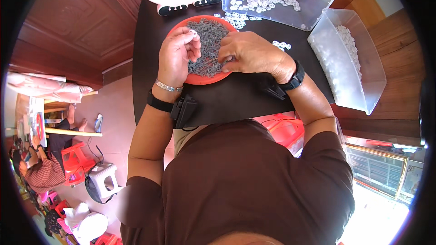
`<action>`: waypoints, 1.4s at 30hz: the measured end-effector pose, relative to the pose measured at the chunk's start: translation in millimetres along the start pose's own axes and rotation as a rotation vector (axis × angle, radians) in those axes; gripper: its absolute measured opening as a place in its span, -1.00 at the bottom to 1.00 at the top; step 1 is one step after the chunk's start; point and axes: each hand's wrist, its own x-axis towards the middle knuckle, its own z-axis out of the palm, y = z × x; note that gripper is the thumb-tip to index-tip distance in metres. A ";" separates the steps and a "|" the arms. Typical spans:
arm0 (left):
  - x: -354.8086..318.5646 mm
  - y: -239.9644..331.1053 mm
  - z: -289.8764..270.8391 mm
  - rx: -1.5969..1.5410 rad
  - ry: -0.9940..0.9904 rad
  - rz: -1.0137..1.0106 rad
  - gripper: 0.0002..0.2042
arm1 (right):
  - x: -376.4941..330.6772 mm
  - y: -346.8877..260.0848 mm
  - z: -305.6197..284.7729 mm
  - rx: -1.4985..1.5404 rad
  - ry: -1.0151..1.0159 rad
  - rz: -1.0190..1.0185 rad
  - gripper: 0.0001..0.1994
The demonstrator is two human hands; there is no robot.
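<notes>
Right hand (252, 54) hides pinched bit; red dish (200, 79) part-covered.

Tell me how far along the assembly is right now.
Done: white pieces fill part of the clear bin and the clear tub. In hand: the left hand pinches a small white piece while the right hand picks in the red tray. Left: the grey parts are heaped high.

Bright, even daylight with soft shadows. Glare blows out the lower right corner. Fisheye bending and a black vignette ring the edges.
</notes>
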 end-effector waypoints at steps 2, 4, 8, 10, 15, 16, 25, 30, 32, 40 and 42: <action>-0.4 0.6 2.1 0.006 -0.003 0.005 -0.88 | 3.0 -0.5 7.4 -0.059 0.005 0.010 -0.90; -0.7 1.4 3.4 0.016 0.002 0.003 -0.88 | 6.4 2.2 16.7 -0.165 0.070 -0.026 -0.92; -1.7 1.7 5.0 0.024 0.006 0.005 -0.88 | 10.9 1.9 21.5 -0.175 0.063 0.055 -0.91; -2.6 1.2 6.3 0.039 0.025 -0.011 -0.88 | 11.6 6.0 23.8 -0.173 0.175 0.014 -0.92; -3.1 0.4 3.7 0.100 -0.017 -0.026 -0.86 | 11.7 4.6 20.2 0.078 0.276 0.118 -0.92; -3.1 0.4 3.9 0.103 -0.021 -0.020 -0.86 | 11.6 5.5 20.2 0.177 0.296 0.152 -0.93; -5.8 2.5 9.4 0.154 0.000 -0.022 -0.86 | 9.8 5.0 19.9 0.470 0.274 0.308 -0.93; -6.7 1.2 8.2 0.150 -0.008 -0.017 -0.86 | 11.6 5.1 20.0 0.669 0.284 0.343 -0.88; -7.6 1.8 9.3 0.176 0.005 -0.025 -0.85 | 12.0 9.1 21.6 0.692 0.216 0.353 -0.87; -8.9 0.7 13.1 0.248 -0.022 0.007 -0.84 | 9.0 8.3 13.4 0.785 0.272 0.437 -0.83; -10.0 0.0 14.8 0.259 -0.022 -0.007 -0.84 | 8.8 9.6 12.9 0.742 0.310 0.448 -0.79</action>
